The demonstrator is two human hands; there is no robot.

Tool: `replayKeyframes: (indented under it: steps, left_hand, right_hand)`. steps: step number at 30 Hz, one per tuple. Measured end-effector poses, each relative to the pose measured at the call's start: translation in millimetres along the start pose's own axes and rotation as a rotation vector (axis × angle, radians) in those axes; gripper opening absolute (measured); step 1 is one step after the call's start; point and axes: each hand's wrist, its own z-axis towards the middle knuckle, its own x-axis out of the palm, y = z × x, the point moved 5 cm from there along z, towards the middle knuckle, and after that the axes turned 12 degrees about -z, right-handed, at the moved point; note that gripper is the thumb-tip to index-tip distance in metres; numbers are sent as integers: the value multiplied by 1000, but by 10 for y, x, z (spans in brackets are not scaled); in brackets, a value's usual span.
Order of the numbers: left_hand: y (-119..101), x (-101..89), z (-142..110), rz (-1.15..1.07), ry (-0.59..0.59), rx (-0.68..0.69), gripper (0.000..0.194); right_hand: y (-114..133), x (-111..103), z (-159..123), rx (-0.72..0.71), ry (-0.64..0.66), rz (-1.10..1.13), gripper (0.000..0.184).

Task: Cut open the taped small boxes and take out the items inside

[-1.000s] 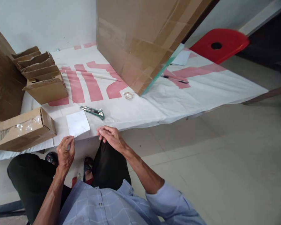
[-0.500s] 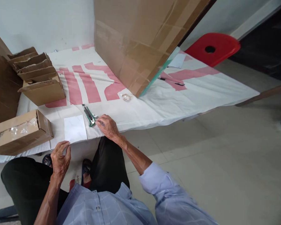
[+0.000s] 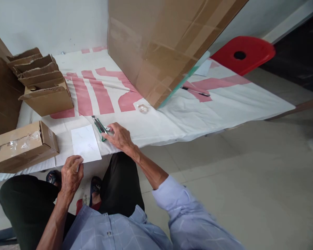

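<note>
A white sheet of paper [image 3: 86,142] lies at the table's front edge, its near side jutting slightly over. My left hand [image 3: 72,173] pinches its near left corner between thumb and fingers. Just right of the paper is a green utility knife [image 3: 99,125], lying on the cloth with its metal tip pointing away from me. My right hand [image 3: 120,138] has its thumb and fingers closed around the handle end of the knife, partly covering it.
A taped cardboard box [image 3: 21,146] sits left of the paper, with an open box with cardboard dividers [image 3: 49,100] behind it. A large carton [image 3: 156,45] stands at the back. A tape roll [image 3: 143,108], a pen [image 3: 197,91] and a red stool [image 3: 253,66] are farther right.
My right hand has moved onto the knife, which has swung so its tip points more away from me. My left hand keeps the paper's corner; the sheet has shifted slightly toward me.
</note>
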Motion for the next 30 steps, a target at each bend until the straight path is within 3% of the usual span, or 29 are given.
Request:
replayKeyframes:
  steps: [3, 6, 9, 12, 17, 24, 30]
  left_hand:
    - [16, 66, 64, 21, 47, -3, 19]
    - [34, 117, 140, 55, 149, -27, 21]
    - [25, 133, 187, 105, 275, -71, 22]
    - [-12, 112, 207, 138, 345, -110, 23]
    - [-4, 80, 243, 101, 365, -168, 35]
    - [79, 85, 387, 45, 245, -215, 31]
    - [-40, 391, 656, -131, 213, -267, 33]
  right_hand:
    - [120, 80, -127, 30, 5, -50, 42]
    - [37, 106, -136, 103, -65, 63, 35]
    - [-200, 119, -115, 229, -124, 382, 27]
    - [-376, 191, -155, 359, -87, 799, 42]
    - [-331, 230, -284, 408, -14, 1229, 57]
    - [-169, 117, -431, 327, -10, 1275, 59]
    - [-156, 159, -518, 342, -13, 1075, 53]
